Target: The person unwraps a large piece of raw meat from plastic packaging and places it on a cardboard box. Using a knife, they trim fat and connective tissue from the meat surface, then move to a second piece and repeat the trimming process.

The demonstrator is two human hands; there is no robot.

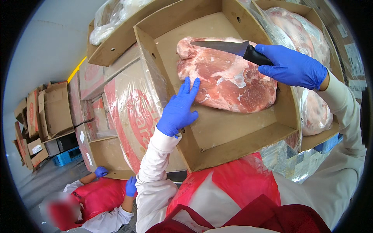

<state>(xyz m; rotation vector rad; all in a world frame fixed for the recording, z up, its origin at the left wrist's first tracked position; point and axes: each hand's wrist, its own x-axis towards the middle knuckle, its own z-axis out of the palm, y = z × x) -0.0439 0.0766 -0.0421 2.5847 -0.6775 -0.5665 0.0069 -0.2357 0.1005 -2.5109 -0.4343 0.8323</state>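
A large raw cut of meat (233,81), pink with white fat, lies in an open cardboard box (217,143). My right hand (291,66), in a blue glove, is closed on the black handle of a knife (219,46). The long blade lies across the top of the meat, pointing left. My left hand (178,106), also gloved, rests with outstretched fingers on the meat's left side, its fingertips touching the surface.
Bagged meat (316,112) fills a box at the right. Cardboard boxes (128,124) stand at the left, with a plastic bag (105,23) in one at the back. A co-worker (97,198) in a red apron grips a box below them. Cardboard (54,110) is piled beyond.
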